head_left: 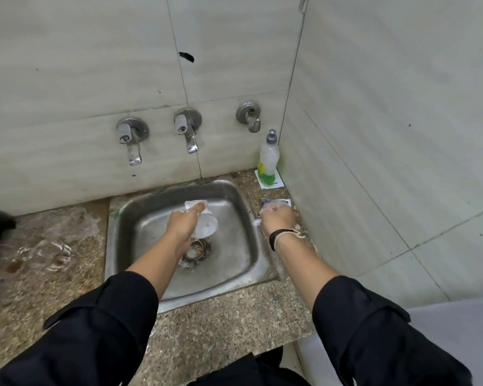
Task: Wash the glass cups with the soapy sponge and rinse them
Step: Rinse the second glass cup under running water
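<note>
My left hand (183, 222) grips a soapy glass cup (205, 225) over the middle of the steel sink (234, 263), the cup tilted with its mouth facing me. My right hand (278, 218) rests on the counter at the sink's right rim, fingers curled over a foamy sponge (268, 204) that is mostly hidden under them. Several clear glass cups (43, 253) lie on the wet counter to the left of the sink.
Three wall taps (188, 132) stick out above the sink; no water is seen running. A dish soap bottle (268, 160) with green liquid stands in the back right corner. The drain strainer (197, 249) sits below the cup. A tiled wall closes the right side.
</note>
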A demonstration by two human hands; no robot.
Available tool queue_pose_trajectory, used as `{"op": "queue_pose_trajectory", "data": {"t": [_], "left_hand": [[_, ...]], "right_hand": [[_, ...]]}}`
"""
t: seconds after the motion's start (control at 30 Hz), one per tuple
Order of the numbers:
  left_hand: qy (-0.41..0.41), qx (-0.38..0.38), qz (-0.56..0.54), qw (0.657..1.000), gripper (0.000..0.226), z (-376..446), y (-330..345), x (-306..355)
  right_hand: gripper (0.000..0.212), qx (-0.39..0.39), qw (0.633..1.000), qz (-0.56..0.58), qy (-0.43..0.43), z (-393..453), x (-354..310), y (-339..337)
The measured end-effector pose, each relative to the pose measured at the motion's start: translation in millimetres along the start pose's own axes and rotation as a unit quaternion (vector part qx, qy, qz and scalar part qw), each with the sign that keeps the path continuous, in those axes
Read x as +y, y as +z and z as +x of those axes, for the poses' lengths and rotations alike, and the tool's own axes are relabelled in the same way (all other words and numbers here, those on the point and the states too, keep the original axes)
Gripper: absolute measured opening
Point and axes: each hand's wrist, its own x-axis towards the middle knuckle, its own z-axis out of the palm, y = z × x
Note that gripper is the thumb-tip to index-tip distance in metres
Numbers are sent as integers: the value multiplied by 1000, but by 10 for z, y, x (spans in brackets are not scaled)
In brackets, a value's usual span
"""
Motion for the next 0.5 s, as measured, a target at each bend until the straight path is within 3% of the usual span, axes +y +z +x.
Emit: {"op": "queue_pose_trajectory", "data": {"t": [0.1,0.13,0.2,0.3,0.4,0.5], "left_hand": [[-5,16,-30,999,58,-13,-30,148],[-3,27,-49,998,53,-4,-48,213],[-5,46,-85,995,53,-15,-96,375],[-8,69,-137,988,66,-1,-202,613],[-6,68,-160,985,65,37,-261,789],[-8,67,-175,982,63,36,-320,919]], "right_hand": [[11,-2,991,-23,-133,-112,-543,157],[19,6,981,-37,-188,-120,-741,207],[30,10,954,-49,-296,-137,-1153,325],[29,21,895,-93,-437,-108,-1717,552],[44,20,865,-185,-466,25,-2083,797],[30,21,845,-257,-468,122,-2230,930]]}}
